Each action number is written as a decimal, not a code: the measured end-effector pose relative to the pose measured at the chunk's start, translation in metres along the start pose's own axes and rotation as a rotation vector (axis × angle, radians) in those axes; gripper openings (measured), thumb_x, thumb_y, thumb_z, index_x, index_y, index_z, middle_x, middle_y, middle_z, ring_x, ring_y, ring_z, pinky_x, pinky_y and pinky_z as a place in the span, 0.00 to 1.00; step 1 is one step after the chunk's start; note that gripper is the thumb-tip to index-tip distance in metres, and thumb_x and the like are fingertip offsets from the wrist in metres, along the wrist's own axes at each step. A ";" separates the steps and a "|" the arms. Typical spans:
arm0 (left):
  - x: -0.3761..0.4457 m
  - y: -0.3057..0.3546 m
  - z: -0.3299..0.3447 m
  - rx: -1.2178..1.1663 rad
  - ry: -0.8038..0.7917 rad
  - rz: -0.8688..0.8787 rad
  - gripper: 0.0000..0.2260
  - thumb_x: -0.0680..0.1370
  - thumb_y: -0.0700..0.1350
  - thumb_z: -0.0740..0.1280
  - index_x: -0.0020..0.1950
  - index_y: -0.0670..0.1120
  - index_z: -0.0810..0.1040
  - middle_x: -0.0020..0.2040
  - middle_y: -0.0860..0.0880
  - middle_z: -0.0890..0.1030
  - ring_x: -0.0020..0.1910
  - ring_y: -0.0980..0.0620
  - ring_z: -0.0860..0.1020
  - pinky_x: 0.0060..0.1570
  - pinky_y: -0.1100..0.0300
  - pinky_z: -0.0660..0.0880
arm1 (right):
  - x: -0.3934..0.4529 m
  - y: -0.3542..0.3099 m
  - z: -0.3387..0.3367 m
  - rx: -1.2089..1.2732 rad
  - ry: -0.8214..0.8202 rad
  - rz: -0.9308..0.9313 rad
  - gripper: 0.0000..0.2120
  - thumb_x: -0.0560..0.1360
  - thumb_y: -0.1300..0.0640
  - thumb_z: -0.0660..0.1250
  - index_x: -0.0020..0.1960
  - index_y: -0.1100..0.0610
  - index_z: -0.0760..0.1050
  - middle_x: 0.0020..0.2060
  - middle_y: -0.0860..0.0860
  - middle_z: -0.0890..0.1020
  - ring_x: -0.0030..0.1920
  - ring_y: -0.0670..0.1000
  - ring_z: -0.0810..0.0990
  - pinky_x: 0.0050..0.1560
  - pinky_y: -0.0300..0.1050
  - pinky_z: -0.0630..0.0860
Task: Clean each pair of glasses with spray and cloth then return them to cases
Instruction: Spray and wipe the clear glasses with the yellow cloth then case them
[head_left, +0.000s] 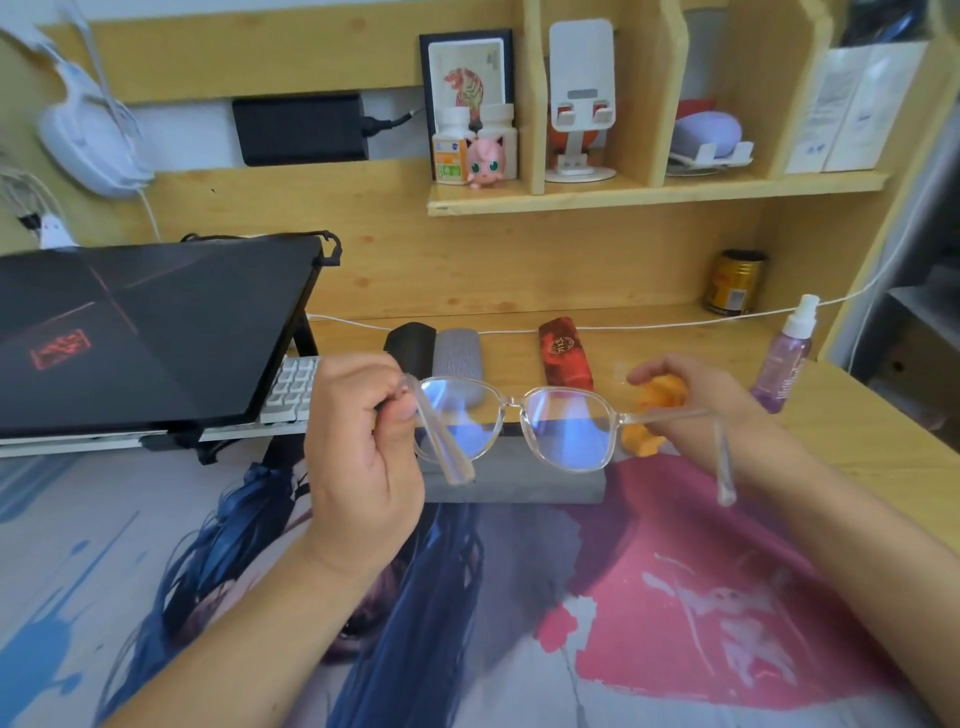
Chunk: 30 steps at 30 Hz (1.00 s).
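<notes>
Mid-task, by appearance: clear-framed glasses (514, 421) held aloft over the counter (857, 431), left hand (363, 441) pinching one hinge, right hand (691, 405) closed on orange cloth (657, 397) beside the other; spray bottle (784, 358) standing right, three cases (457, 353) behind, casing apparently pending; ample clear room below

The glasses (511, 422) have a clear, glossy plastic frame with shiny lenses that reflect blue. The cloth (655, 400) is soft orange fabric. The counter (857, 431) is pale, matt wood with visible knots. The spray bottle (784, 358) is translucent purple plastic. One case (457, 353) looks like grey woven fabric.
</notes>
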<state>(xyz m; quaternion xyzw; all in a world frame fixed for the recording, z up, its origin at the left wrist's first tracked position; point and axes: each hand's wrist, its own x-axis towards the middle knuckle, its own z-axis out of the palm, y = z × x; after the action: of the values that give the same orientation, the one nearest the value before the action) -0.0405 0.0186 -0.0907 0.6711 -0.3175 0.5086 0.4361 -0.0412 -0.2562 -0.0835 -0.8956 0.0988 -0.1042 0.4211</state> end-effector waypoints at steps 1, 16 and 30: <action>0.000 0.001 0.000 0.012 0.001 0.007 0.11 0.86 0.47 0.53 0.50 0.44 0.70 0.48 0.48 0.70 0.47 0.52 0.71 0.53 0.66 0.68 | -0.002 -0.002 -0.001 -0.037 0.035 -0.089 0.20 0.66 0.65 0.72 0.47 0.41 0.78 0.55 0.50 0.79 0.59 0.59 0.78 0.60 0.56 0.77; -0.004 -0.002 0.005 0.127 -0.309 0.292 0.04 0.82 0.38 0.66 0.56 0.44 0.77 0.52 0.46 0.73 0.40 0.40 0.78 0.38 0.45 0.75 | -0.022 -0.029 -0.038 0.544 -0.495 0.029 0.22 0.78 0.66 0.65 0.70 0.55 0.71 0.34 0.59 0.78 0.21 0.47 0.65 0.23 0.39 0.60; -0.043 0.053 0.050 -0.047 -0.833 0.397 0.09 0.80 0.38 0.69 0.57 0.47 0.84 0.43 0.49 0.76 0.41 0.50 0.71 0.40 0.52 0.68 | -0.046 0.019 -0.108 -0.275 -0.527 0.229 0.25 0.80 0.57 0.68 0.74 0.46 0.65 0.40 0.51 0.86 0.29 0.48 0.71 0.46 0.45 0.75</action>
<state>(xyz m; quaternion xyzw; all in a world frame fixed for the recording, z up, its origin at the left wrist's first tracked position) -0.0785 -0.0501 -0.1231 0.7342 -0.5997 0.2619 0.1806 -0.1164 -0.3349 -0.0361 -0.9233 0.0996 0.1939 0.3161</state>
